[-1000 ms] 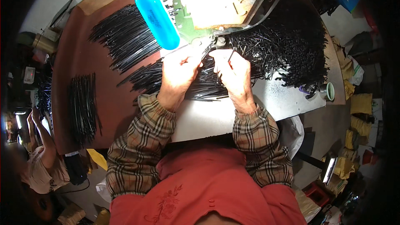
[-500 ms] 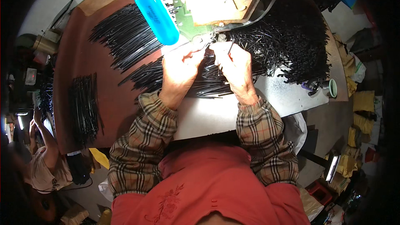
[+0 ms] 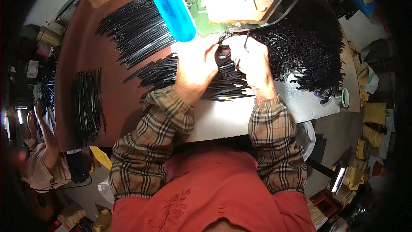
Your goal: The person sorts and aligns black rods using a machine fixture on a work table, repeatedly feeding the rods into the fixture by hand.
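Under a bright light, my two hands work close together at the small metal head (image 3: 224,37) of a green machine (image 3: 198,22). My left hand (image 3: 194,69) is closed, thumb and fingers pinched at the metal head; glare hides what they hold. Just to its right, my right hand (image 3: 254,62) is closed around a thin black strip (image 3: 246,38), whose dark end sticks up above the fingers. Below and between the hands lies a loose layer of long black strips (image 3: 231,81). A blue bottle-shaped piece (image 3: 172,10) stands above my left hand.
Bundles of straight black strips lie on the brown table covering (image 3: 122,99), one at upper left (image 3: 139,30), one at far left (image 3: 87,103). A tangled black heap (image 3: 307,51) fills the right side, beside a small green-rimmed cup (image 3: 344,97). Another person (image 3: 47,157) sits at left.
The whole view has shifted slightly, so the table and machine sit further right. My hands stay at the metal head, the left wrist turned a little; the strip in my right hand shows more clearly.
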{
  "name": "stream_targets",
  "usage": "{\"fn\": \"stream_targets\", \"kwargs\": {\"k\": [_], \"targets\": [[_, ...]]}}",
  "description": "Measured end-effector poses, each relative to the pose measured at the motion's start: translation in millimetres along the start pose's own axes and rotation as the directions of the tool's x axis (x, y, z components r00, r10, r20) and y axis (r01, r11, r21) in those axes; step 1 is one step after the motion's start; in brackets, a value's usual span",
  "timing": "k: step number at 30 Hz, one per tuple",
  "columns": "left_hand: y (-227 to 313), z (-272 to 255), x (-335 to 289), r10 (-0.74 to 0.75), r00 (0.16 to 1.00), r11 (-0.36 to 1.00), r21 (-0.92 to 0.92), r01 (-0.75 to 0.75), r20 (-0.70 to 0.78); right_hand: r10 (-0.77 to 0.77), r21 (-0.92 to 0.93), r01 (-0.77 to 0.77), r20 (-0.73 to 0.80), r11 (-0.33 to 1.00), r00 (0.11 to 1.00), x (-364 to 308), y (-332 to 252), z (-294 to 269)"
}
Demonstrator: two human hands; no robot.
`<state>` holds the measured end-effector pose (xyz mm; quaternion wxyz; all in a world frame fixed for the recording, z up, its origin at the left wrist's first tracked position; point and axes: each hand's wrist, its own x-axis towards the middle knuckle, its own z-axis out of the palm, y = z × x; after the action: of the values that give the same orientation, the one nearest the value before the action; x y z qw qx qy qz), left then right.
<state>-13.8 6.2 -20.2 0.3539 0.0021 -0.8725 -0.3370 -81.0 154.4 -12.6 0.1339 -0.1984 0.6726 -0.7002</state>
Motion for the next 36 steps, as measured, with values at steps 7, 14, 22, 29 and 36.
{"fn": "stream_targets", "kwargs": {"k": [7,14,22,29,36], "targets": [[-5,-10,0,0.517,0.856,0.850,0.126,-0.511,-0.020,0.238,-0.022,-0.237,0.108,0.971,0.965,7,-22,-11],[-3,-10,4,0.619,0.783,0.770,0.242,-0.590,-0.060,0.217,0.007,-0.217,0.047,0.976,0.975,1,-18,-3],[1,-14,1,0.445,0.891,0.858,0.240,-0.454,0.095,0.165,-0.011,-0.165,0.060,0.986,0.984,2,-18,-4],[-6,-24,4,0.463,0.875,0.833,0.268,-0.485,0.143,0.143,0.136,-0.154,0.087,0.979,0.986,-3,-9,4],[2,-63,15,-0.416,0.716,0.704,-0.299,0.644,0.561,0.214,0.297,-0.193,-0.041,0.935,0.976,-4,-8,-3]]}}
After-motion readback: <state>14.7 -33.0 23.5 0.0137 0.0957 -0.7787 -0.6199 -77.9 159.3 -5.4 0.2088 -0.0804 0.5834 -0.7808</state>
